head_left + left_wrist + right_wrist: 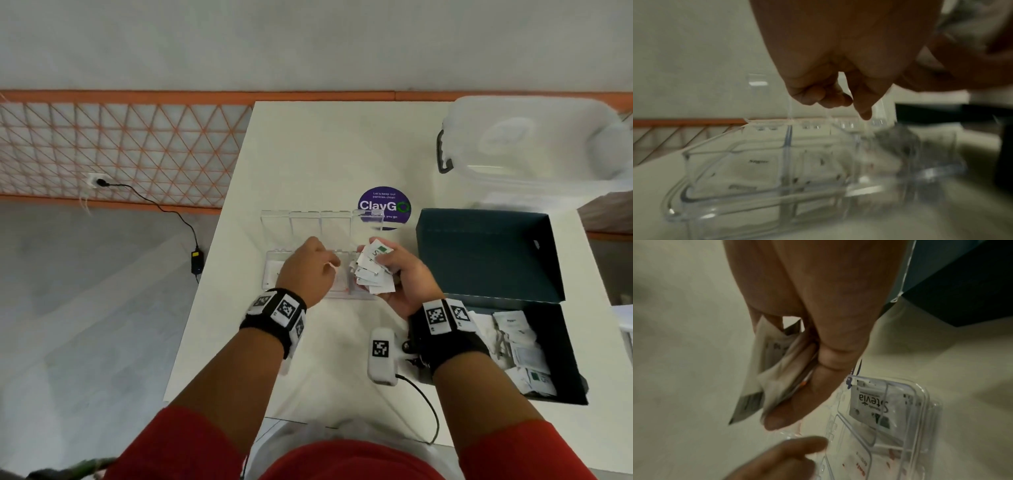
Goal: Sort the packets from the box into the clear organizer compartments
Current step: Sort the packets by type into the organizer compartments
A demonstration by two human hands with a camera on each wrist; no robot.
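Packets [372, 270] fanned in right hand [404, 281], above organizer [274, 270]

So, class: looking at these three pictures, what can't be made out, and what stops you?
- Head view: left hand covers the clear organizer's middle compartments.
- Head view: print on the packets in the right hand is too small.
- Left wrist view: the organizer's right end is blurred.
- Head view: box cut partly by wrist.

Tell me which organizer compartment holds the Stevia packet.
The end compartment on the person's right, nearest the dark box. The next compartment's packets have red print.
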